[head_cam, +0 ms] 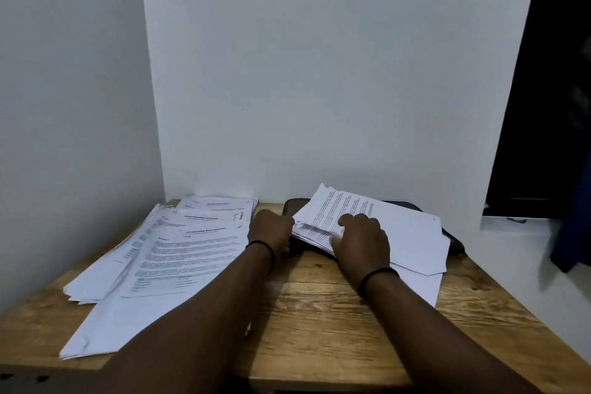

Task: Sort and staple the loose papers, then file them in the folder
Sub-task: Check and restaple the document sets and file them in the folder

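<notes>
Clearly the papers [377,227] at centre right of the frame will handle as a light, floppy, slippery stack. They lie fanned and uneven on a dark folder [295,205], which rests on the wooden table [319,313]. The right hand [363,241] rests on their near left edge with fingers curled over the sheets. The left hand [271,230] is curled at the folder's left edge; whether it holds anything I cannot tell. A second spread of papers [166,249] lies at centre left. Best taken by the edges with both hands, squared up, since single sheets would likely slide or crease.
</notes>
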The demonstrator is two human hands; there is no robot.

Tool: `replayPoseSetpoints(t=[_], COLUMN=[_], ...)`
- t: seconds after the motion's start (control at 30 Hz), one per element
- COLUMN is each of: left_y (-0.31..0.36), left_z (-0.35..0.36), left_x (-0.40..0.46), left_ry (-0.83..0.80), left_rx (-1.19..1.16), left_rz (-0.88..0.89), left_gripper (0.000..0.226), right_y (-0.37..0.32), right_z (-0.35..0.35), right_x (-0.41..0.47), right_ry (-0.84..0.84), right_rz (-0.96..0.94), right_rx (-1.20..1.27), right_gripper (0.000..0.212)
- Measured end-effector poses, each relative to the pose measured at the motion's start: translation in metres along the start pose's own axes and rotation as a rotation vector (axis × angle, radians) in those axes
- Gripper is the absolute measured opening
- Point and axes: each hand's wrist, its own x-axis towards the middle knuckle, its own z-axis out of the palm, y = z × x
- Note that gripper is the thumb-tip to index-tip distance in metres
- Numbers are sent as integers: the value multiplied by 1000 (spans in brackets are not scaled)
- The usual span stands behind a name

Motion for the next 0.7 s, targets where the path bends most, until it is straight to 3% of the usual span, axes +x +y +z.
replayPoseSetpoints(t=[0.27, 0.37, 0.43, 0.53, 0.6, 0.7], left_y=[-9, -14, -18, -22, -19, -17], left_z=[14, 14, 12, 12, 8, 1], left_x=[45, 52, 51, 57, 53, 47], left_ry=[-25, -11, 33, 59, -25, -124], left_rx=[170, 35, 112, -60, -140, -203], left_rz=[-30, 66, 226, 181, 119, 53], left_gripper=[13, 22, 26, 32, 17, 14], right_y=[-7, -17, -19, -16, -16, -21], right_z=[24, 23, 19, 18, 19, 22], right_x=[26, 25, 24, 26, 28, 26], right_ry=[-24, -64, -70, -26, 20, 92], right_rz=[-153, -249, -270, -243, -212, -233], right_rx=[-22, -89, -96, -69, 12, 144], right_gripper=[18, 18, 17, 16, 29, 63])
